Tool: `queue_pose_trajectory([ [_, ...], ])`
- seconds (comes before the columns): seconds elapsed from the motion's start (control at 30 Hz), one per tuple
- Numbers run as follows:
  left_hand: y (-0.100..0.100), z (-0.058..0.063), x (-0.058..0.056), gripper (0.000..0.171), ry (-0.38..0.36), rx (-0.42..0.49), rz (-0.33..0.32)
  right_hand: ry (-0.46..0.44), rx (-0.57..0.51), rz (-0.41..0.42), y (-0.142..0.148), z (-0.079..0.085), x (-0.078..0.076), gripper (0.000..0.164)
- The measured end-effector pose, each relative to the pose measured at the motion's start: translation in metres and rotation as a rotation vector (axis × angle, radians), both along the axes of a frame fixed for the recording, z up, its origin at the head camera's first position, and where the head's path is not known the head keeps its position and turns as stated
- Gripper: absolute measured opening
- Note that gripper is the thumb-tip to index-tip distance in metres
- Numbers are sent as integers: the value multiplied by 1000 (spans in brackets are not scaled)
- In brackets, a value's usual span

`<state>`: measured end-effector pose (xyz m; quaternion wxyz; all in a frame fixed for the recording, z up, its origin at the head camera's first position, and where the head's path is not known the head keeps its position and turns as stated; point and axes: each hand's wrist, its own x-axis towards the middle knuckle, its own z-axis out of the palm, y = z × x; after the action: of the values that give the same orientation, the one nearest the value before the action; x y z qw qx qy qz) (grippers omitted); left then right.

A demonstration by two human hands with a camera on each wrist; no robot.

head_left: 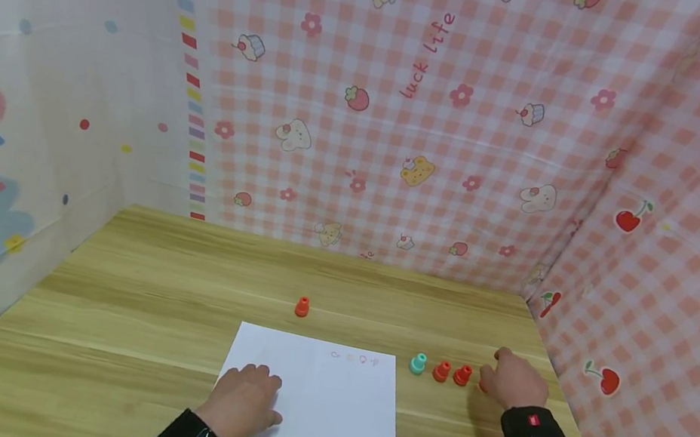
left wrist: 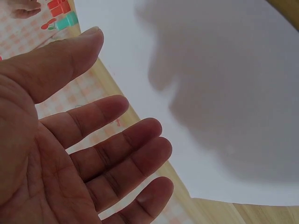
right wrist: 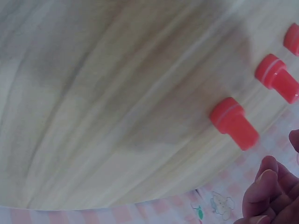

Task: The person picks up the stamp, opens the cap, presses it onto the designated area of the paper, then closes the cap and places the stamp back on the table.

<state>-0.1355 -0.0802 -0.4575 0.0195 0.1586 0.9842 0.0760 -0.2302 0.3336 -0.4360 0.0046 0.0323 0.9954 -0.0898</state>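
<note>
My left hand point(head_left: 243, 400) hovers over the left part of a white sheet of paper point(head_left: 334, 407), fingers spread and holding nothing. Its shadow falls on the sheet in the left wrist view. Small coloured marks point(head_left: 355, 358) run along the paper's top edge. On the right, my right hand point(head_left: 515, 380) hangs beside a row of small red stamps, its fingers loosely curled around nothing. The nearest red stamp point(right wrist: 233, 123) stands on the table just off the fingertips; the hand mostly covers it in the head view. Another red stamp point(head_left: 462, 374) stands to its left.
Farther left in the row are one more red stamp point(head_left: 441, 371) and a teal stamp point(head_left: 418, 364). A lone red stamp point(head_left: 302, 307) stands behind the paper. The wooden table point(head_left: 118, 335) is bordered by a checked cloth point(head_left: 363, 136) at the back and right.
</note>
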Motion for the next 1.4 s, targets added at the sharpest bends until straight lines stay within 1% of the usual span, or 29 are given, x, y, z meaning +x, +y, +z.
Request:
queue_pose_trajectory([
  [0.13, 1, 0, 0, 38, 2, 0, 3, 11, 3, 5, -6, 7, -3, 44],
  [0.27, 1, 1, 0, 37, -1, 0, 9, 52, 7, 13, -16, 12, -6, 43],
  [0.33, 2, 2, 0, 37, -16, -3, 13, 77, 7, 22, -23, 15, -8, 43],
  [0.5, 3, 2, -1, 37, -49, -7, 21, 134, -3, 65, -46, 24, -14, 41],
  [0.7, 2, 0, -2, 38, -42, -4, 19, 200, 1, 130, -80, 31, -20, 39],
  [0.8, 2, -1, -2, 38, -35, -5, 17, 216, 3, 150, -97, 34, -21, 39],
  [0.87, 2, -1, -3, 38, -36, -7, 19, 210, 3, 160, -108, 35, -22, 39],
  [1.07, 3, 0, -4, 40, -53, -9, 27, 193, -14, 193, -141, 31, -28, 38],
  [1.4, 4, 1, -3, 38, -71, -6, 25, 189, -40, 255, -186, 10, -40, 38],
])
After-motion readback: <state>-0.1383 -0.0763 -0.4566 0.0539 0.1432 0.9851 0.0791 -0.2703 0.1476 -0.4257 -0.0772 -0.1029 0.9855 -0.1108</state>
